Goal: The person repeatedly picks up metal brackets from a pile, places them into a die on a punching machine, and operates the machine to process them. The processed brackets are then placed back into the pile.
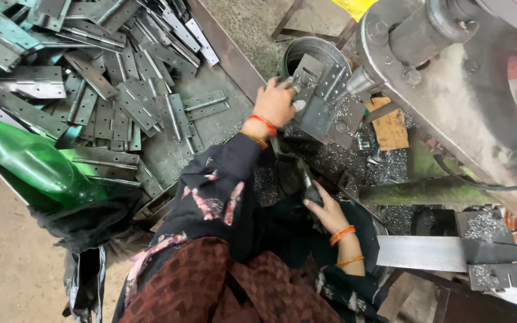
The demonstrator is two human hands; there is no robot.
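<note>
My left hand [274, 103] reaches forward and grips a grey metal hinge [318, 90], which it holds open against the machine's spindle [360, 81]. It wears a red and an orange bangle at the wrist. My right hand [325, 210], with orange bangles, lies lower down and is closed on a dark lever handle [297, 176] that rises between my arms. Metal shavings [342, 158] cover the bed under the hinge.
A metal tray [225, 57] at the left holds several loose hinges [121, 90]. A green plastic bottle [31, 161] lies at its near edge. A metal bucket [306, 51] stands behind the hinge. The large grey machine body [468, 101] fills the right side.
</note>
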